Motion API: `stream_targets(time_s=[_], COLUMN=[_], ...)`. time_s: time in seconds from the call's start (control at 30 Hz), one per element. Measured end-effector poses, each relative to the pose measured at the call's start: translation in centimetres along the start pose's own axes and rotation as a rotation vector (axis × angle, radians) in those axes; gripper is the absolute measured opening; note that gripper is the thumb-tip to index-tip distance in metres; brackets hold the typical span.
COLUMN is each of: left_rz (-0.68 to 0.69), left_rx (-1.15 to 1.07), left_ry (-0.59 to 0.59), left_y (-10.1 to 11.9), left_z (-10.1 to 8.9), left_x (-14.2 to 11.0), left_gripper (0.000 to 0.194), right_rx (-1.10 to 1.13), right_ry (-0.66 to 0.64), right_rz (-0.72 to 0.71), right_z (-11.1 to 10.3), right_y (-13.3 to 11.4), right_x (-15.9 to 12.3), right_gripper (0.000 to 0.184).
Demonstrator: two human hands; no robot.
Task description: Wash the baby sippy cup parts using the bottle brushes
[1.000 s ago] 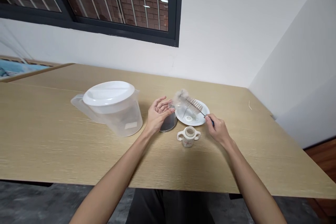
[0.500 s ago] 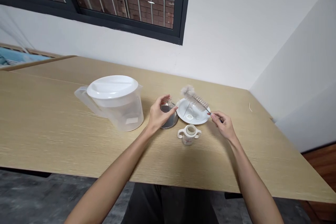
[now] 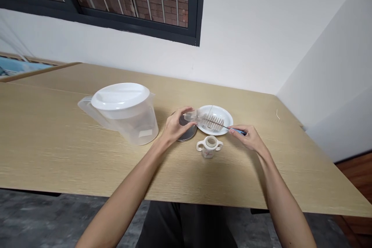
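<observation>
My left hand (image 3: pixel 176 124) is closed round a small clear plastic piece (image 3: pixel 190 116), perhaps a bottle cap, above a round metal tin (image 3: pixel 187 135). A bottle brush (image 3: pixel 214 121) is gripped by its blue handle in my right hand (image 3: pixel 245 135). Its bristles lie over a white bowl (image 3: pixel 229 118), and the brush tip meets the clear piece; how far inside it reaches I cannot tell. Between my hands, nearer me, a small baby bottle (image 3: pixel 208 151) with two cream handles stands upright, its mouth uncovered.
To the left stands a translucent pitcher (image 3: pixel 136 124) with a white lid, its handle pointing left. A thin white strip (image 3: pixel 278 114) lies at the table's far right. Behind the wooden table (image 3: pixel 87 162) rise a white wall and a barred window (image 3: pixel 139 0).
The brush has swung down and left from above the bowl, its tip now at the clear piece. My left hand has stayed near the tin, turning the piece towards the brush.
</observation>
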State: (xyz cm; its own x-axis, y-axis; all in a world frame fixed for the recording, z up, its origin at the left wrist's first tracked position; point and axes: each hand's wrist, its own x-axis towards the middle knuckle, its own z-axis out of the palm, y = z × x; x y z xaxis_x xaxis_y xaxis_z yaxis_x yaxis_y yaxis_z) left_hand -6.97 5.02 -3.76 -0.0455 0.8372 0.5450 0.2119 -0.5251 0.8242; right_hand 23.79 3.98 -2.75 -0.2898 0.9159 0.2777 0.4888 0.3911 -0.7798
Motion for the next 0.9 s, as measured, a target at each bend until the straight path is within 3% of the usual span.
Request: stream_targets(time_s=[0.23, 0.43, 0.63, 0.9], left_rz=[-0.029, -0.077, -0.142, -0.143], left_rx=[-0.224, -0.298, -0.349, -0.389], left_ry=[-0.081, -0.163, -0.163, -0.214], left_y=[0.8, 0.8, 0.8, 1.5], left_z=[0.1, 0.7, 1.4, 1.5], left_x=[0.3, 0.2, 0.0, -0.4], left_gripper=[0.074, 0.072, 0.072, 0.075], right_rx=[0.009, 0.039, -0.016, 0.101], right_ry=[0.0, -0.003, 0.154, -0.055], right_rz=[-0.004, -0.027, -0.001, 0.051], right_z=[0.1, 0.6, 0.7, 0.3], right_y=[0.1, 0.0, 0.6, -0.2], right_x=[-0.3, -0.3, 0.2, -0.1], right_gripper=[0.034, 0.033, 0.039, 0.039])
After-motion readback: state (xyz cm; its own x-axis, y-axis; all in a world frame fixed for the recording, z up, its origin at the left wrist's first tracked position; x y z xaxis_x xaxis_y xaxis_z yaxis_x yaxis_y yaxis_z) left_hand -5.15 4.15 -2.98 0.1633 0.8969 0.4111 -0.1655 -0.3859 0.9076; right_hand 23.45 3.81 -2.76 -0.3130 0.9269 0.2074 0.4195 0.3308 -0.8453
